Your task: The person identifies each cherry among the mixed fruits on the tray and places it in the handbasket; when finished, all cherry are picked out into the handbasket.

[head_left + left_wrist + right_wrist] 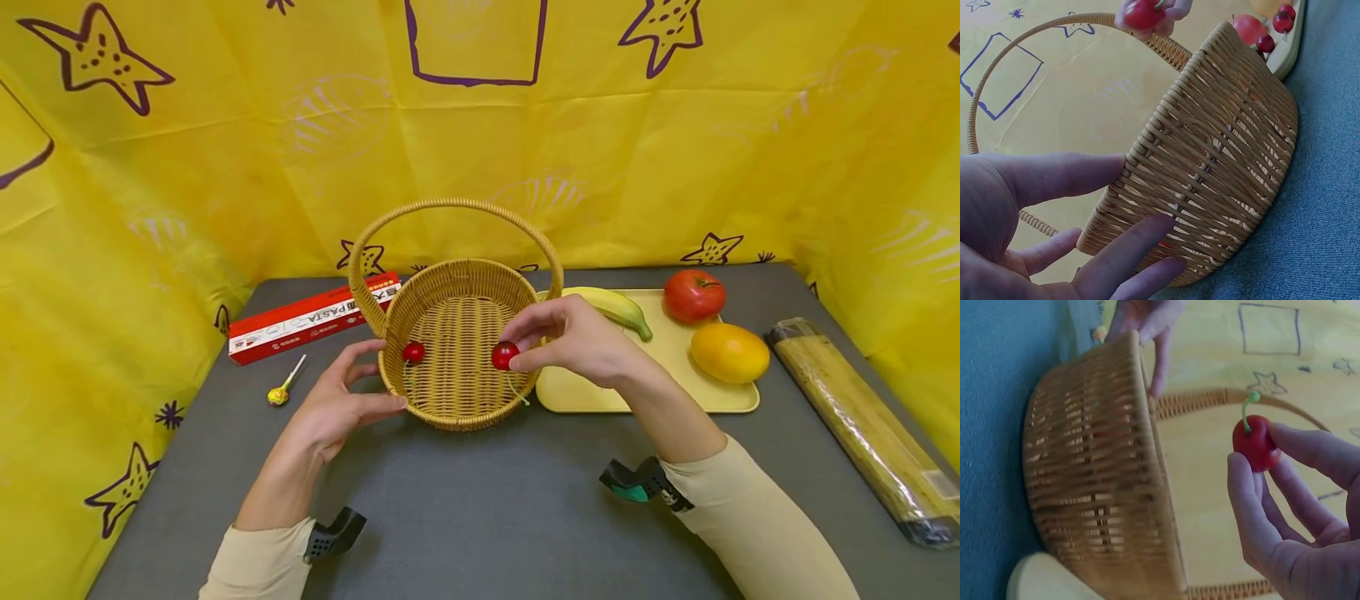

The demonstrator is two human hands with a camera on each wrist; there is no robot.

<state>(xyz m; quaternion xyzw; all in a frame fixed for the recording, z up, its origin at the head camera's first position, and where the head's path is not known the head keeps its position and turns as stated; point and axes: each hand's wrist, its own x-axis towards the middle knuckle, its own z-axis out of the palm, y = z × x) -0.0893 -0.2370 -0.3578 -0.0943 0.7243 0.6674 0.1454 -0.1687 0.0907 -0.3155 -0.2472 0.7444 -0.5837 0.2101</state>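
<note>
A round wicker basket (457,417) with a tall hoop handle stands mid-table. My right hand (573,342) pinches a red cherry (505,356) with a green stem between thumb and fingers, above the basket's right side. The same cherry (1256,444) shows clearly in the right wrist view. Another cherry (413,353) lies inside the basket at the left. My left hand (337,400) holds the basket's left rim, thumb on the edge; in the left wrist view its fingers (1129,250) lie against the woven wall (1210,162).
Right of the basket, a yellow tray (585,400) bears a banana (611,308), a red apple (693,296) and a mango (730,353); several cherries (1282,22) show there in the left wrist view. A pasta box (315,318), a lollipop (279,393) and a wrapped bamboo roll (862,425) flank them.
</note>
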